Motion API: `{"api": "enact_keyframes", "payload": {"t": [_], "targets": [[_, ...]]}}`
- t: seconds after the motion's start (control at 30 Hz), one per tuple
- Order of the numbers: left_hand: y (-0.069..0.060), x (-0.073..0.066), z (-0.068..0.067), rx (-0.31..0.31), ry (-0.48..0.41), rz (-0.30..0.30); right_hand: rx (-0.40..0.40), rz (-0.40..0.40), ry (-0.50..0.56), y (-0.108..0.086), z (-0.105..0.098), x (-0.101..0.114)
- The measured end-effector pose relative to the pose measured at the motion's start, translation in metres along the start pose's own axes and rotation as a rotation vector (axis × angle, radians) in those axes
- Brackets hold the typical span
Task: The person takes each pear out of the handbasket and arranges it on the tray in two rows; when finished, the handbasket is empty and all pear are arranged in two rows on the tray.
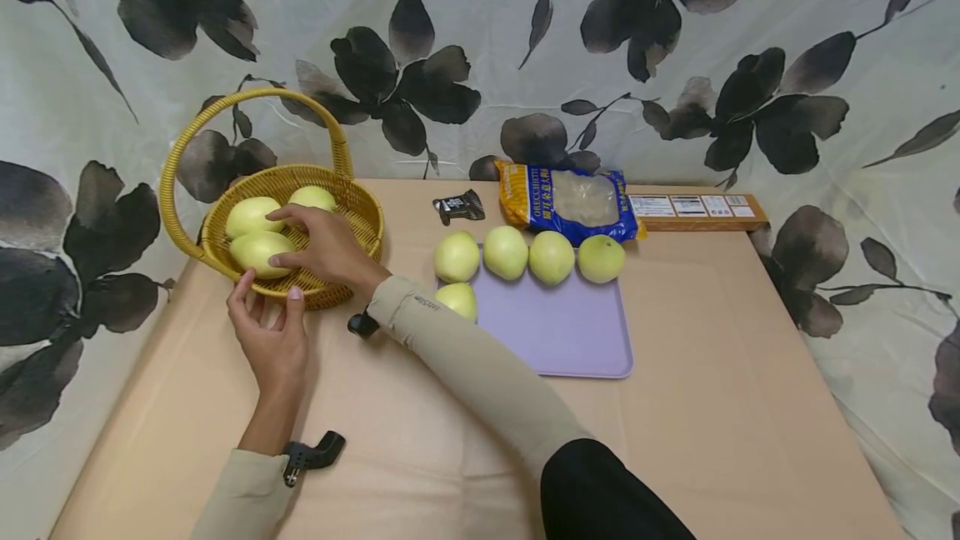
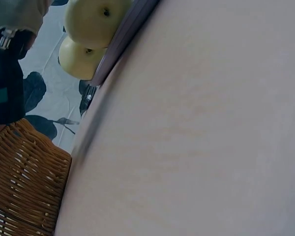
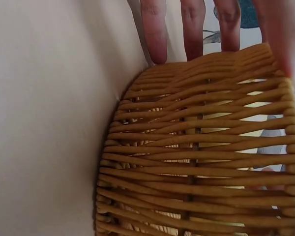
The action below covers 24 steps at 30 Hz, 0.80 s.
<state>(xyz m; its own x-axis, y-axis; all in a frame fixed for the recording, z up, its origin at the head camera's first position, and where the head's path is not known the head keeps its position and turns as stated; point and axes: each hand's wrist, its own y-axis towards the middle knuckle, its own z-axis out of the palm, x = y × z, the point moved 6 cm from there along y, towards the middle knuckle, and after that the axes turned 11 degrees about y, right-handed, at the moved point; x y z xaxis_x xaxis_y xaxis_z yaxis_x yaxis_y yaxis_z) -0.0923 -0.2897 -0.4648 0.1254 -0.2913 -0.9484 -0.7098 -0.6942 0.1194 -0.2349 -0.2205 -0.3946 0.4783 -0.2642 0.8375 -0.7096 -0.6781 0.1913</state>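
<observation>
A yellow wicker basket (image 1: 330,294) with a tall arched handle stands at the left of the table and contains three yellow-green apples. My right hand (image 1: 330,247) reaches over its rim. The thumb lies against the front apple (image 1: 255,253), while the fingertips are by the rear left apple (image 1: 251,213). Further back is another apple (image 1: 313,197). Low at the basket's front, my left hand (image 1: 270,340) touches the rim and wall, its fingers spread. The right wrist view shows these fingers (image 3: 192,29) against the weave (image 3: 201,147).
Several apples (image 1: 551,257) sit along the back and left edges of a lilac tray (image 1: 555,332). Behind it lie a blue and yellow pasta bag (image 1: 577,198), a small black wrapped packet (image 1: 459,207) and a long brown box (image 1: 697,212). Floral cloth hangs at the back.
</observation>
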Motion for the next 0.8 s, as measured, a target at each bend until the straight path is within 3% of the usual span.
{"api": "enact_keyframes", "payload": {"t": [0.5,0.8], "targets": [[-0.001,-0.001,-0.002,-0.011,-0.044,0.007,0.138,0.053,-0.035,0.026,0.025,-0.002],[-0.001,0.001,-0.001,0.001,-0.078,0.008,0.221,-0.049,-0.179,0.031,0.037,0.001]]}}
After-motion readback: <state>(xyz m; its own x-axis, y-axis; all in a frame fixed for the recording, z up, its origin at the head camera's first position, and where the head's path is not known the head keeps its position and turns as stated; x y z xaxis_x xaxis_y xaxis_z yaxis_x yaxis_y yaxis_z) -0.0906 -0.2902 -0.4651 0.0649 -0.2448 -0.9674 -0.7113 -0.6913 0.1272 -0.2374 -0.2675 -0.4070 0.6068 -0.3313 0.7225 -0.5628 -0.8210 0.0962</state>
